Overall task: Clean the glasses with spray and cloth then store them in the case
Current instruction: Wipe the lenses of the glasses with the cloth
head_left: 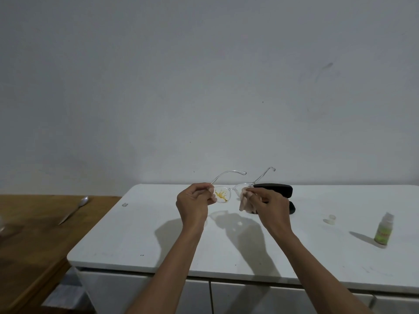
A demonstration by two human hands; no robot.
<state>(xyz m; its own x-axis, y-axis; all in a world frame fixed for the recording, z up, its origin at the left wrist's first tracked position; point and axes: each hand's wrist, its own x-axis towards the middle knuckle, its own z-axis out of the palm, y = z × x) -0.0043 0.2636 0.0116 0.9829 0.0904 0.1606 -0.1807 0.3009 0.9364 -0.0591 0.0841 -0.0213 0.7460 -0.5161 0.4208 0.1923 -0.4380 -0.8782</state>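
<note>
My left hand (pixel 194 198) pinches the clear plastic glasses (pixel 231 189) at the left hinge, holding them up over the middle of the white cabinet top (pixel 158 241). My right hand (pixel 271 206) is closed around a soft pinkish cloth (pixel 244 201) pressed on the right lens. The frame's long axis runs left to right between my hands, temples pointing away from me. The yellow-brown smear sits on the left lens, beside my left fingers, so I judge the cloth must cross leftward. The small green spray bottle (pixel 383 230) stands near the right edge, its cap (pixel 330 219) off. The black hard case (pixel 275 191) lies open just behind, toward the back edge.
</note>
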